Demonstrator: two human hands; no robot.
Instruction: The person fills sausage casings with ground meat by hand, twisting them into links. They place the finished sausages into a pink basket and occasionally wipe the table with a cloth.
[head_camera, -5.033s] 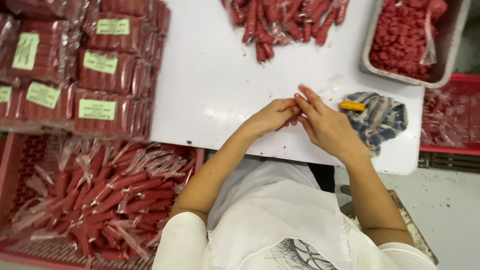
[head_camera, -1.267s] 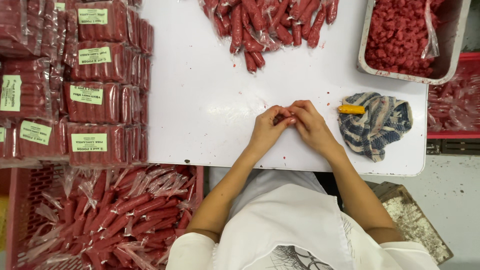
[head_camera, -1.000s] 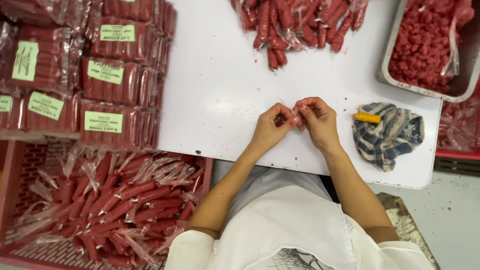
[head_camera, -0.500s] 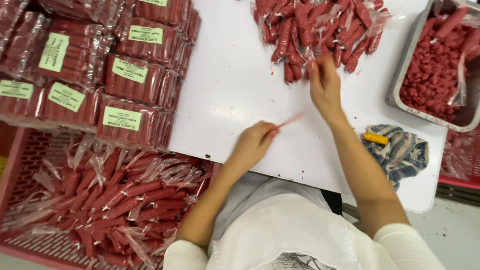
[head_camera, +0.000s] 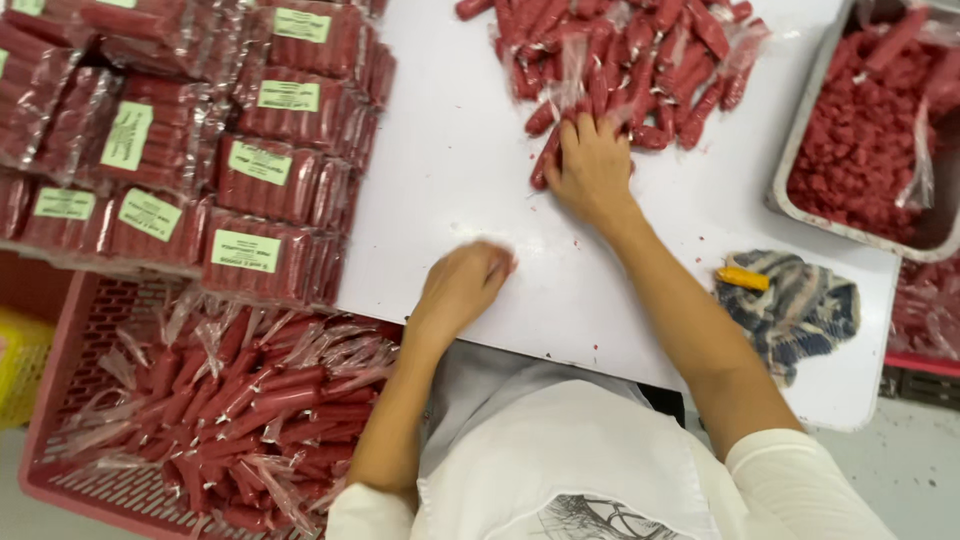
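Note:
My right hand (head_camera: 592, 165) reaches out flat onto the near edge of a pile of red sausages in clear wrap (head_camera: 625, 60) on the white table (head_camera: 450, 170). Its fingers rest on the sausages and lift none of them. My left hand (head_camera: 465, 285) is near the table's front edge with its fingers curled. It is motion-blurred, and I cannot see whether anything is inside it.
Labelled packs of red sausages (head_camera: 250, 190) are stacked at the left. A pink basket of wrapped sausages (head_camera: 200, 410) stands below the table's left side. A metal tray of red pieces (head_camera: 870, 140) is at the right. A striped cloth (head_camera: 800, 310) carries a small orange tool (head_camera: 742, 278).
Both hands were together over a small red sausage. The right hand then went out to the pile. The left hand, which held the sausage, has drawn back toward the table's front edge.

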